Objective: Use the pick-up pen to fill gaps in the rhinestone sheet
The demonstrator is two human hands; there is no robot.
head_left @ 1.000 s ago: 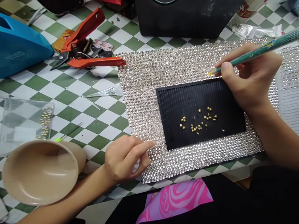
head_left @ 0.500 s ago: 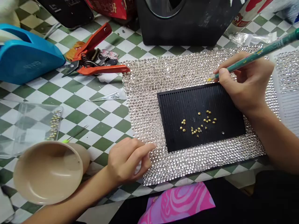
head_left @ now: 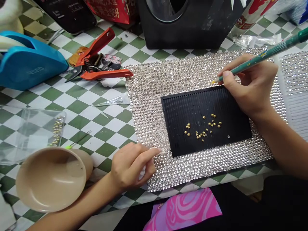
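The right hand (head_left: pixel 250 86) pinches a green pencil (head_left: pixel 260 56), its yellow tip just above the black tray (head_left: pixel 183 128) on the rhinestone sheet (head_left: pixel 149 96). Gold studs (head_left: pixel 202 130) lie scattered on the tray, just beyond the fingertips. The left hand (head_left: pixel 131 168) rests loosely curled on the sheet, index finger extended, with a beige cup (head_left: pixel 50 179) beside it and orange pliers (head_left: pixel 106 74) farther off.

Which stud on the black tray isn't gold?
The small silvery one, lying alone near the right edge of the black ridged tray, apart from the gold studs clustered to its left.
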